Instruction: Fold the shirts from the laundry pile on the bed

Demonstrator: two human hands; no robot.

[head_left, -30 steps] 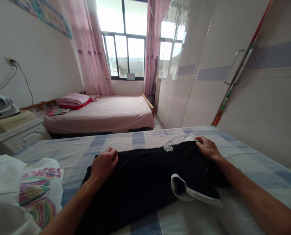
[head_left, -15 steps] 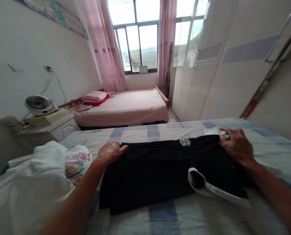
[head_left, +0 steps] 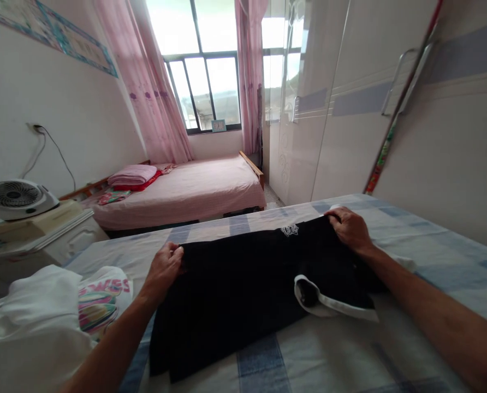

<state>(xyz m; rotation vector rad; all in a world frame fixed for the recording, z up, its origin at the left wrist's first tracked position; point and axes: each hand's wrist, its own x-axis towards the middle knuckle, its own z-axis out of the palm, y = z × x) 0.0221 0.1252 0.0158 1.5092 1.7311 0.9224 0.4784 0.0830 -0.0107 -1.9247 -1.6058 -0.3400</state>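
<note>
A black shirt point(head_left: 235, 289) with white trim lies stretched across the bed nearest me, a small white emblem near its far edge. Its white-edged opening gapes toward me on the right side. My left hand point(head_left: 165, 267) is closed on the far left corner of the cloth, thumb on top. At the far right end, my right hand point(head_left: 350, 226) pinches the shirt's edge. Left of my left forearm is a heap of white clothing point(head_left: 30, 322), with a colourful printed white garment point(head_left: 104, 297) beside it.
A blue-and-white checked sheet point(head_left: 263, 360) covers the near bed. Beyond it stand a pink-covered bed point(head_left: 202, 188) and a window. A fan point(head_left: 18, 197) sits on a bedside cabinet point(head_left: 75, 240) at left. Tall wardrobes point(head_left: 342, 147) line the right side.
The view has turned right, so everything shifts left. Both hands keep their hold on the shirt, and its left part looks pulled flatter.
</note>
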